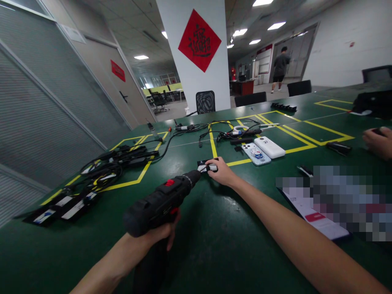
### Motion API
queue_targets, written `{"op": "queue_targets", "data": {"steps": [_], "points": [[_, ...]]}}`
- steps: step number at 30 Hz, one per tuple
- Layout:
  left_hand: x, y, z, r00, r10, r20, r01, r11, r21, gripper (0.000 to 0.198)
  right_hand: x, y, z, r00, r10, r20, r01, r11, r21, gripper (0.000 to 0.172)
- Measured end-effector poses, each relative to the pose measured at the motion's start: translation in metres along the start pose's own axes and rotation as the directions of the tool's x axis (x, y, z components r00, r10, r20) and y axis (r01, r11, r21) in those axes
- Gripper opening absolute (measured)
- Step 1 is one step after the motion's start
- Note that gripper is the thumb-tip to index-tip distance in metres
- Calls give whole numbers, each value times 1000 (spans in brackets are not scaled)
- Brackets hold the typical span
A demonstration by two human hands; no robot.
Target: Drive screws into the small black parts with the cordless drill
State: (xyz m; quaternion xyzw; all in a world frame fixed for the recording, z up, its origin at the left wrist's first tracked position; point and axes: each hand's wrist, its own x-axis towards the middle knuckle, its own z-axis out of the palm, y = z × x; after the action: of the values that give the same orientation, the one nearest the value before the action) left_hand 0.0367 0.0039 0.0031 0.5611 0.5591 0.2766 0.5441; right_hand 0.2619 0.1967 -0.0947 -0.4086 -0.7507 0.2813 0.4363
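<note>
A black cordless drill (161, 200) with red switches points forward and to the right across the table. My left hand (157, 234) is closed around its grip, which is partly hidden. Just past the chuck lies a small flat piece, black and white (202, 168), on the green tabletop. The fingers of my right hand (222, 173) are bent onto this piece and hold it at its right side. The drill's bit reaches the near edge of the piece; whether it touches cannot be made out.
Bundled black cables (113, 167) lie on the left. Ahead are a phone in a patterned case (256, 154), a white power bank (269, 147) and more cables (226, 134). Yellow tape (239, 162) marks the green table (226, 228). Another person's hand (379, 141) and a clipboard (318, 216) are at right.
</note>
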Motion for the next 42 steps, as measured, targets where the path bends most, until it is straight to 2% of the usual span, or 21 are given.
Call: {"op": "queue_targets", "data": {"steps": [6,27,36,42], "points": [[-1,7,4,1000,14,-1,-14,1000,10,26,-1,0,-1,1000,15,10,-15,1000,-1,37],[-3,4,2,1000,9,5,-9,1000,-8,25,0,-3,-1,999,48,10,-48,999,9,39],[-2,6,4,999,45,2,-45,999,5,21,0,-3,0,1000,30,-2,-30,1000,6,39],[-1,4,2,998,53,20,-53,999,-11,25,0,-5,-2,999,47,-1,-47,999,14,30]]}}
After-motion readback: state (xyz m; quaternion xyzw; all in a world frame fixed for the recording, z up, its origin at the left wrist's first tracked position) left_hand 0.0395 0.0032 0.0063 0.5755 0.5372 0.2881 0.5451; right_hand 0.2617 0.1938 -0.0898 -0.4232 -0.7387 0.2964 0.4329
